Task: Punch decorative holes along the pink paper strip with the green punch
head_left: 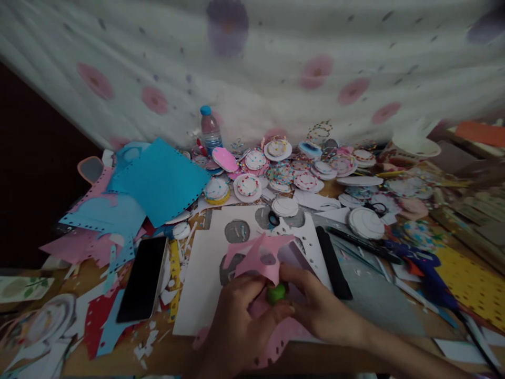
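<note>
My left hand (pixel 246 316) pinches a pink sheet of paper (pixel 256 258) with cut-out openings, its thumb reaching across to a small green rounded tool (pixel 275 293). My right hand (pixel 315 302) closes around that green tool from the other side, fingers against the pink paper. Most of the tool is hidden by the fingers and paper, so its kind is unclear. The lower end of the pink sheet hangs toward the table edge and has small holes along it. Under both hands lies a white sheet (pixel 197 295) with dark round patches and cut openings.
A phone (pixel 142 279) lies at left beside blue hole-edged sheets (pixel 169 181). Several decorated paper discs (pixel 248 185) crowd the back near a water bottle (pixel 211 129). To the right are a black marker-like stick (pixel 333 263), a blue glue gun (pixel 422 263) and yellow dotted paper (pixel 473 284).
</note>
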Tool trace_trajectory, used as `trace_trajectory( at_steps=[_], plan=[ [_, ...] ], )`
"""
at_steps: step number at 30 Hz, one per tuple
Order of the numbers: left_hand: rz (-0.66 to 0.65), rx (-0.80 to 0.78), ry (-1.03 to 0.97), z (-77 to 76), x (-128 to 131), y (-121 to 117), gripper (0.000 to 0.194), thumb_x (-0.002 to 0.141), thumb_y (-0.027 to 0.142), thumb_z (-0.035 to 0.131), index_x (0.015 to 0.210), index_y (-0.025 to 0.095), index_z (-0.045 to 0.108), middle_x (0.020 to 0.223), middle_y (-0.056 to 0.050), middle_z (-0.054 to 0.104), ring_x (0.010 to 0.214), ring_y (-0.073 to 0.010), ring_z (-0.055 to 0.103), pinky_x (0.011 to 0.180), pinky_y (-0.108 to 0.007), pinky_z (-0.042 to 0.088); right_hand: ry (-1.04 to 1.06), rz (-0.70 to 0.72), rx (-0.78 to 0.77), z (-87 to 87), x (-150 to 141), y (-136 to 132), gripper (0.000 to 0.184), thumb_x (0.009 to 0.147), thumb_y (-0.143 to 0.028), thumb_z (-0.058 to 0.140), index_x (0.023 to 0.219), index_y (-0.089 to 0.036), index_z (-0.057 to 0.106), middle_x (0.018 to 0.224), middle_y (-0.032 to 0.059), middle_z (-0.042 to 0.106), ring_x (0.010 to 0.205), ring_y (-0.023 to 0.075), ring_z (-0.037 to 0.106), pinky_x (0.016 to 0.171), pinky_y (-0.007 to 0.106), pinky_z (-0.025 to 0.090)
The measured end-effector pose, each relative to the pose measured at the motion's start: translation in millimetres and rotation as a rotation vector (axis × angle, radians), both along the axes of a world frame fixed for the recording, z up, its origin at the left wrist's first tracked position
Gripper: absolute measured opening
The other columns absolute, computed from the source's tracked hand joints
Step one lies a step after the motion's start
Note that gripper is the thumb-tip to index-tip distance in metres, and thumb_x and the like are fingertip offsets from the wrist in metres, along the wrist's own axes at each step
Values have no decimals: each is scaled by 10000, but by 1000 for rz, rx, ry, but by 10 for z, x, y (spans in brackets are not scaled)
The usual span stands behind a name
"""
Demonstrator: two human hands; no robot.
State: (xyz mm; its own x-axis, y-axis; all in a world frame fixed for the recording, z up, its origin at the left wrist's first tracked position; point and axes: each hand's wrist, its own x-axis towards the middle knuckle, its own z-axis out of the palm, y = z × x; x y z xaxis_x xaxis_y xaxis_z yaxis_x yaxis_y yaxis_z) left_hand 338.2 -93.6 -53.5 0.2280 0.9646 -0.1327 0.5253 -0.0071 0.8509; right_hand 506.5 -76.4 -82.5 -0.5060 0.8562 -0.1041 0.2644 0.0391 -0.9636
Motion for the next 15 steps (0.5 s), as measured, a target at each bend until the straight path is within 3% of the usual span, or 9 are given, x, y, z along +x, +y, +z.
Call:
trace_trajectory(
  at_steps=[5, 8, 11, 12, 15],
  plan=[
    [-7, -27, 17, 15, -55, -3, 132, 776, 301, 667, 781, 171, 644, 787, -31, 666, 763, -192, 604, 690, -256, 439, -34, 28, -12, 65, -19, 68, 112, 740, -177, 558, 850, -187, 572, 823, 27, 578, 800, 191, 524, 730, 290, 442],
    [-26, -115, -25, 11, -135, 7, 169, 743, 283, 687, 874, 179, 664, 780, 0, 660, 713, -166, 584, 633, -220, 425, -53, 90, -59, 137, 23, 133, 133, 784, -256, 607, 891, -177, 599, 861, 35, 598, 826, 196, 535, 749, 292, 438],
    [7, -188, 4, -30, -230, 13, 79, 725, 223, 660, 694, 161, 624, 606, 47, 528, 606, -129, 497, 543, -193, 359, -63, 133, -125, 200, 100, 200, 212, 825, -354, 618, 951, -183, 619, 895, 35, 623, 847, 194, 551, 762, 289, 440],
    [27, -197, 21, -48, -257, 12, 133, 732, 207, 634, 621, 158, 580, 566, 56, 462, 583, -119, 461, 527, -190, 333, -82, 142, -134, 210, 126, 217, 232, 833, -359, 616, 992, -191, 621, 913, 32, 632, 848, 191, 557, 758, 286, 441],
    [57, -205, 16, -96, -312, 0, 192, 751, 186, 575, 573, 161, 508, 562, 59, 380, 579, -110, 413, 524, -189, 308, -213, 154, -40, 200, 177, 239, 242, 848, -294, 598, 1073, -209, 620, 931, 38, 641, 812, 185, 565, 727, 289, 438]
  ],
)
